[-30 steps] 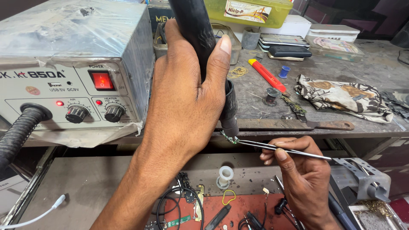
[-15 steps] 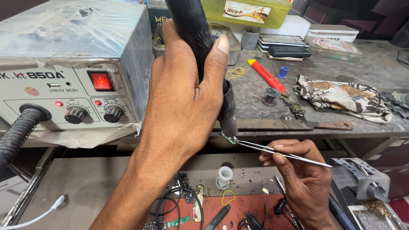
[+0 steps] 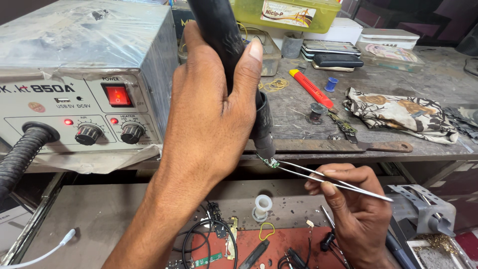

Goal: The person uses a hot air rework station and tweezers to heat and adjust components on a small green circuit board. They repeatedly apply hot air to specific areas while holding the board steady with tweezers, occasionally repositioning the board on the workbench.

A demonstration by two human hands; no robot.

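Red cutter (image 3: 311, 88) lies near patterned cloth (image 3: 398, 112).

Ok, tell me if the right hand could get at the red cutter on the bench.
Probably not as it stands: the right hand is pinching tweezers below the bench edge. The path to the red cutter looks open, past the hot-air nozzle.

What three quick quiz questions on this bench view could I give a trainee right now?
1. True or false: the left hand grips the black hot-air handle.
2. What does the right hand hold? A) tweezers B) red cutter C) pliers
3. Where is the small green part?

Key
1. True.
2. A, the tweezers.
3. At the tweezer tips, just under the nozzle, in front of the bench edge; touching or not cannot be told.
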